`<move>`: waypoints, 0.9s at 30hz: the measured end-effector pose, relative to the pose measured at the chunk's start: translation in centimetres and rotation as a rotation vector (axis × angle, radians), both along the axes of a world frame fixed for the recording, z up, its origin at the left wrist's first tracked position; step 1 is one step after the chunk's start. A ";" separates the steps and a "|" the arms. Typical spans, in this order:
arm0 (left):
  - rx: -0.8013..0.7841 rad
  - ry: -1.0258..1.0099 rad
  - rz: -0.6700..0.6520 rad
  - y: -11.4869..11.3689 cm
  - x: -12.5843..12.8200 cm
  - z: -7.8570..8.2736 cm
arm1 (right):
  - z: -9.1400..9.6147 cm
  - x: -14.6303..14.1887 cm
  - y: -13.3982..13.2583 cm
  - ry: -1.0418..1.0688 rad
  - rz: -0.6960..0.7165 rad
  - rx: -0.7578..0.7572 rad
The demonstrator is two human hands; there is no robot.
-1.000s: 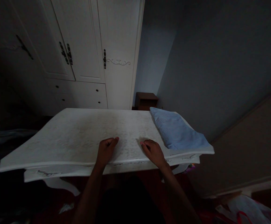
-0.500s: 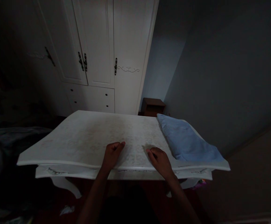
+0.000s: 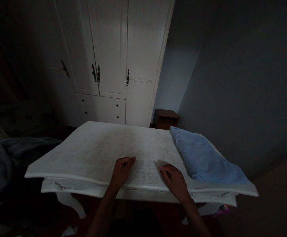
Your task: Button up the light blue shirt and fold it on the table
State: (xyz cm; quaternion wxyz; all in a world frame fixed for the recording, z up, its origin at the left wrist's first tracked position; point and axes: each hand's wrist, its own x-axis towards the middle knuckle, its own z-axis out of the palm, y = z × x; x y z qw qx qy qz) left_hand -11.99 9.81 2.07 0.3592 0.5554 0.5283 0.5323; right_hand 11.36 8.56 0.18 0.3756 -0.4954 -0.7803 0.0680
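Observation:
My left hand (image 3: 123,169) is curled into a fist over the front part of a white table (image 3: 103,141), thumb uppermost. To its right my right hand (image 3: 173,179) is closed in the same way, thumb pointing inward. Nothing shows in either fist. A gap of bare tabletop lies between them. Beyond my right hand, a light blue cloth piece (image 3: 205,158) lies flat along the table's right end; whether it is a folded cloth or a thin pillow I cannot tell. My right hand is nearest to it but apart.
A white wardrobe (image 3: 111,49) with dark handles stands behind the table. A small brown cabinet (image 3: 166,118) sits beside it, near the grey wall (image 3: 232,82). Dark grey fabric (image 3: 0,164) is heaped at the left. A crumpled white scrap (image 3: 69,231) lies on the red floor.
The view has shifted slightly, so the table, wardrobe and hands appear a little lower and further right. Both fists keep about the same place over the table.

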 end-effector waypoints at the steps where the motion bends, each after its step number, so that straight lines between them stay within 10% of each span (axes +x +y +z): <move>1: 0.000 0.003 0.001 0.0 0.0 0.0 | 0.0 0.0 0.0 0.002 0.000 0.001; 27: -0.047 0.013 0.031 -0.3 0.1 0.9 | 0.0 0.1 -0.1 0.017 0.035 0.007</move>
